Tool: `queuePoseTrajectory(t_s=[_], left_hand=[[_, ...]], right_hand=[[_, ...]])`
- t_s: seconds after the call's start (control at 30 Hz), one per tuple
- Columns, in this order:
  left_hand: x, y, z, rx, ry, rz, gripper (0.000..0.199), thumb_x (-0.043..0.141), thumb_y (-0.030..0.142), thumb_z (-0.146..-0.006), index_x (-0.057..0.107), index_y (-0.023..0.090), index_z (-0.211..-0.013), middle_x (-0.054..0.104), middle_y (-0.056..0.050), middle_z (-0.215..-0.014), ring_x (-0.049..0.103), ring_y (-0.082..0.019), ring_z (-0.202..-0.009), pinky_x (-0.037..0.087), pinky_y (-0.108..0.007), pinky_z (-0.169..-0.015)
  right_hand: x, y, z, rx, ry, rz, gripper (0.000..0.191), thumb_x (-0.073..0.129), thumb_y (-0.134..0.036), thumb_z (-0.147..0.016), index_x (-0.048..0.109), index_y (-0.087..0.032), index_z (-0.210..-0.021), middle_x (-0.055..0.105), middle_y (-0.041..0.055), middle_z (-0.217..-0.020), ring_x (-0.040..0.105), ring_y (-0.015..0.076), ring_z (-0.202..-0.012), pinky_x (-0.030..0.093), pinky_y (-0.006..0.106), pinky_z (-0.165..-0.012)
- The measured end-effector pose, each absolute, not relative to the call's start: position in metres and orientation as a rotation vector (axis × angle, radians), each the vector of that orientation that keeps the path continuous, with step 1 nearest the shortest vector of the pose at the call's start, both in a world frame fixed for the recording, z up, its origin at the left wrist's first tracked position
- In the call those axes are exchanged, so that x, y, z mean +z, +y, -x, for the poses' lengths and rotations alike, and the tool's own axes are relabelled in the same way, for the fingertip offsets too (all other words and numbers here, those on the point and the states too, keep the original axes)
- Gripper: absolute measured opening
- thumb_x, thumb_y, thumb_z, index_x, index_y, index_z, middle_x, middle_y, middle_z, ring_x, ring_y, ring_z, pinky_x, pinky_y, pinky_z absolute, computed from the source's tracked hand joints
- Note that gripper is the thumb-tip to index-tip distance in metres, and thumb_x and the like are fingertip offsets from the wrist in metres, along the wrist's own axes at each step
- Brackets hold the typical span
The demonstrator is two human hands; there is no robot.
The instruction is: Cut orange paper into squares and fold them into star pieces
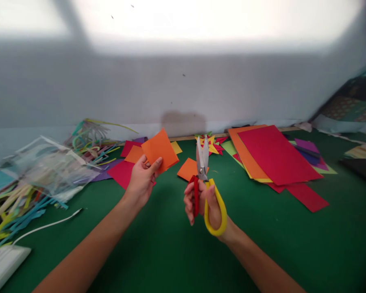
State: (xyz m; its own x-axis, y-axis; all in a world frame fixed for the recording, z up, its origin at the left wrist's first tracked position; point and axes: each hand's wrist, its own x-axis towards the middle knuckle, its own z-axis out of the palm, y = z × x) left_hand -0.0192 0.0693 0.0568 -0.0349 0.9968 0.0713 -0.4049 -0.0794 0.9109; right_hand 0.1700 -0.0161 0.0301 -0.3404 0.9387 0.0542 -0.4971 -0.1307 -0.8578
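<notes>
- The left hand (142, 179) grasps the orange paper (159, 146), pinching it near its lower edge, thumb on the near face and fingers behind.
- The right hand (214, 213) grasps the scissors (202, 170), thumb at the yellow handle, fingers about the red one. The blades stand slightly parted, with a narrow gap at the tips.
- The key relation: the orange paper lies to the left of the blades, at about their level in the view, and clearly apart from them. Nothing sits between the blades.
- The scissors' long axis runs away from the person, tips toward the wall (125, 89), so the blades point past the paper rather than at it.
- The paper is roughly square, with no clear long axis. It is turned so one corner points up and another points right, toward the scissors; that right-hand corner is free of the fingers.
- The left hand is the nearer to the paper, being already on it; the right hand is off to the right and slightly lower in the view.
- On the bench (158, 252), a second orange square (187, 168) shows between the hands, partly behind the scissors. Paper stars (212, 144) lie beyond the blades.
</notes>
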Motion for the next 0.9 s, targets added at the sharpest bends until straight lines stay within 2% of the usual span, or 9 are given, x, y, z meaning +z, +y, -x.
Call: queuePoseTrajectory(t_s=[0.1, 0.3, 0.47, 0.77, 0.9], left_hand=[[0.064, 0.074, 0.027, 1.486, 0.872, -0.895, 0.042, 0.085, 0.025, -0.079, 0.067, 0.020, -0.117, 0.073, -0.011, -0.124, 0.074, -0.019, -0.103, 0.060, -0.026, -0.081], [0.074, 0.077, 0.040, 1.519, 0.890, -0.836, 0.039, 0.085, 0.024, -0.078, 0.066, 0.022, -0.112, 0.071, -0.008, -0.127, 0.073, -0.016, -0.098, 0.059, -0.024, -0.075], [0.081, 0.074, 0.040, 1.502, 0.864, -0.843, 0.039, 0.085, 0.024, -0.079, 0.066, 0.022, -0.113, 0.070, -0.006, -0.128, 0.072, -0.015, -0.100, 0.060, -0.024, -0.077], [0.085, 0.068, 0.032, 1.522, 0.843, -0.854, 0.041, 0.085, 0.022, -0.079, 0.065, 0.022, -0.114, 0.070, -0.007, -0.129, 0.073, -0.016, -0.100, 0.060, -0.024, -0.079], [0.083, 0.065, 0.026, 1.511, 0.842, -0.857, 0.044, 0.086, 0.023, -0.077, 0.064, 0.021, -0.115, 0.072, -0.007, -0.123, 0.073, -0.018, -0.101, 0.061, -0.026, -0.080]], right_hand=[[0.031, -0.025, -0.163, 1.725, -1.179, 0.617, 0.070, 0.036, -0.084, -0.090, 0.056, -0.019, -0.106, 0.057, 0.0022, -0.082, 0.058, 0.0135, -0.062, 0.053, 0.029, -0.059], [0.029, -0.037, -0.160, 1.786, -1.275, 0.668, 0.068, 0.037, -0.081, -0.092, 0.055, -0.017, -0.104, 0.053, -0.0017, -0.070, 0.054, 0.0118, -0.051, 0.048, 0.025, -0.051], [0.027, -0.032, -0.162, 1.809, -1.298, 0.707, 0.063, 0.037, -0.076, -0.096, 0.055, -0.016, -0.104, 0.054, -0.0018, -0.069, 0.055, 0.0113, -0.049, 0.049, 0.025, -0.050], [0.030, -0.036, -0.163, 1.810, -1.309, 0.697, 0.062, 0.039, -0.075, -0.096, 0.056, -0.016, -0.104, 0.053, -0.0023, -0.068, 0.053, 0.0112, -0.049, 0.048, 0.025, -0.050], [0.032, -0.035, -0.163, 1.801, -1.281, 0.671, 0.064, 0.041, -0.077, -0.094, 0.057, -0.016, -0.104, 0.053, -0.0020, -0.069, 0.053, 0.0113, -0.050, 0.048, 0.025, -0.050]])
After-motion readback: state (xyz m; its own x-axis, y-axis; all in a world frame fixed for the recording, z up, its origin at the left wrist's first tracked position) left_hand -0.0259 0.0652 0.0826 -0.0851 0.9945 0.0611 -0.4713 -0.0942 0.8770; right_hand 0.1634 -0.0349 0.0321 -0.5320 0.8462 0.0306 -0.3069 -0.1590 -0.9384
